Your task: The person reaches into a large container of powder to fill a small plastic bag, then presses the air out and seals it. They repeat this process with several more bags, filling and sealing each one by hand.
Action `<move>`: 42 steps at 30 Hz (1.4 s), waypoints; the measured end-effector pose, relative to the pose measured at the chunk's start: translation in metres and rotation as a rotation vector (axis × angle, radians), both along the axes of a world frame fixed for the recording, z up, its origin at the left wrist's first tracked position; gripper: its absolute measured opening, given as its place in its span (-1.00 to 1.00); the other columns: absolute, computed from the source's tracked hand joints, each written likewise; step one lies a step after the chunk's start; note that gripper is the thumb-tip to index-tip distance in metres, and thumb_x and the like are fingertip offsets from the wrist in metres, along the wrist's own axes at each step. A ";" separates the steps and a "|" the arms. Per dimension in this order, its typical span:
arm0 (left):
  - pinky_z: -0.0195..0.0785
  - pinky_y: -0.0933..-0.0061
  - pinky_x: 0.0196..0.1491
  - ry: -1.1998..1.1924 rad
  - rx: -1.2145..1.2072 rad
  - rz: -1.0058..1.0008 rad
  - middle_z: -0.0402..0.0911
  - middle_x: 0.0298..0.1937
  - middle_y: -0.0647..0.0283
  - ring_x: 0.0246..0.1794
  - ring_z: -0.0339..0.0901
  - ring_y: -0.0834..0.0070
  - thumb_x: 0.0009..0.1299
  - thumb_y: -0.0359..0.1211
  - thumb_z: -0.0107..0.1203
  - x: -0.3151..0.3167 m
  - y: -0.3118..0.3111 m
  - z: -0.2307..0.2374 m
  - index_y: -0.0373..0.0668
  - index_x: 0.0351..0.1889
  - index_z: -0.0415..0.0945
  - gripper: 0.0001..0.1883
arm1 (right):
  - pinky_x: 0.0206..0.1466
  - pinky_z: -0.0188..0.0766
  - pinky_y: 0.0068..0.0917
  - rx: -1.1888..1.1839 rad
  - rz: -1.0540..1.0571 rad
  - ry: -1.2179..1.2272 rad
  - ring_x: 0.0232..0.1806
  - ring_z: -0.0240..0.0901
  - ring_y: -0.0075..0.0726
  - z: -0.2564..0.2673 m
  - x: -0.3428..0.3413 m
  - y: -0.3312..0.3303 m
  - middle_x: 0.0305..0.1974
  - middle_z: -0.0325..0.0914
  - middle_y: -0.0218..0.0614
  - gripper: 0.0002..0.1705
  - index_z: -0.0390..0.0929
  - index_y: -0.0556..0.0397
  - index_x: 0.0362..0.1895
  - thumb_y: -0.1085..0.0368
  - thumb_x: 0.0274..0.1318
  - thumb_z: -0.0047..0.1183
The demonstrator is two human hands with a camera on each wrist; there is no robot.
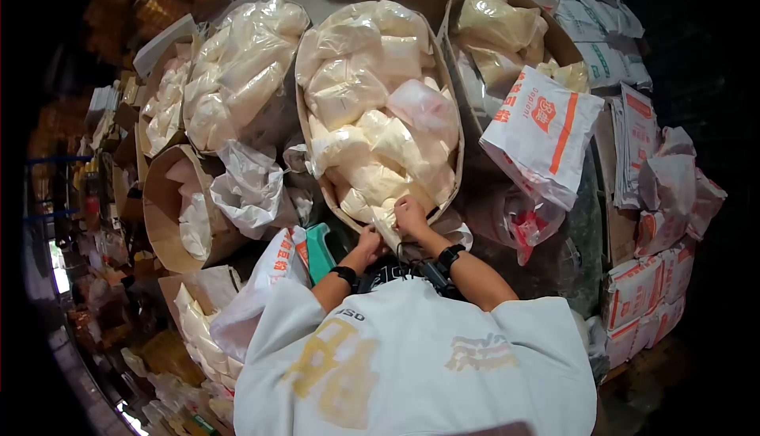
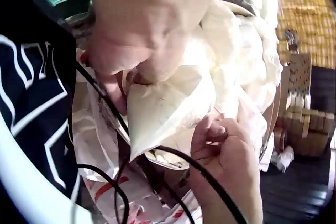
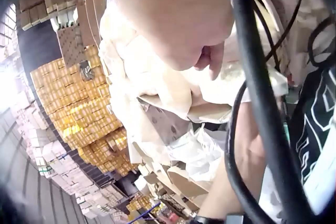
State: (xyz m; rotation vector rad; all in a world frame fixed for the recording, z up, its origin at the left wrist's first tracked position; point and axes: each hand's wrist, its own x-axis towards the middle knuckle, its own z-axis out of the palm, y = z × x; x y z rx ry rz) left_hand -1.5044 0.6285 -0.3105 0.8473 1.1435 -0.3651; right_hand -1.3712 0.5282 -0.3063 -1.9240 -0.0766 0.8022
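A clear plastic bag of cream-coloured powder (image 2: 168, 111) lies at the near end of a large oval carton, its pointed corner toward the body. My left hand (image 1: 366, 246) grips one edge of that bag; in the left wrist view its curled fingers hold the gathered plastic from above. Across from it my right hand (image 1: 410, 218) pinches the other side, fingers and thumb bent together (image 2: 226, 150). The right wrist view shows the back of this hand (image 3: 173, 19) over pale bags, most of its fingers hidden beneath.
The oval carton (image 1: 458, 139) holds several more powder bags. Other filled cartons (image 1: 162, 210) stand left and right. A white printed sack (image 1: 546, 135) leans at the right, and a green container (image 1: 319, 252) sits by the left forearm. Black cables (image 3: 262, 92) hang near the hands.
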 end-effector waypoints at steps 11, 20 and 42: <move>0.63 0.43 -0.21 -0.090 -0.682 0.115 0.58 -0.30 0.22 -0.37 0.60 0.45 0.43 -0.50 -0.13 -0.039 0.024 -0.042 -0.19 -0.02 0.47 -0.78 | -0.27 0.42 -0.03 -0.054 0.164 -0.227 -0.39 0.51 0.20 0.057 0.027 -0.004 -0.52 0.51 0.07 -0.78 0.45 0.10 -0.27 0.32 -0.06 0.04; 0.52 0.12 -0.28 0.014 0.959 -0.790 0.66 -0.37 -0.11 -0.36 0.66 -0.01 0.16 -0.37 0.06 0.017 0.026 0.089 -0.31 -0.25 0.57 -0.75 | -0.13 0.45 0.06 -0.212 0.568 -0.447 -0.26 0.54 0.27 0.083 0.038 -0.007 -0.41 0.56 0.14 -0.76 0.51 0.12 -0.29 0.25 -0.05 0.06; 0.32 0.08 -0.46 -0.260 1.360 -0.136 0.49 -0.54 -0.05 -0.48 0.52 -0.10 0.41 -0.36 0.07 0.036 0.027 0.073 -0.21 -0.41 0.34 -0.81 | -0.37 0.45 0.00 -0.177 0.410 -0.588 -0.50 0.53 0.15 0.082 0.025 0.018 -0.57 0.54 -0.01 -0.71 0.57 0.02 -0.46 0.10 0.11 -0.02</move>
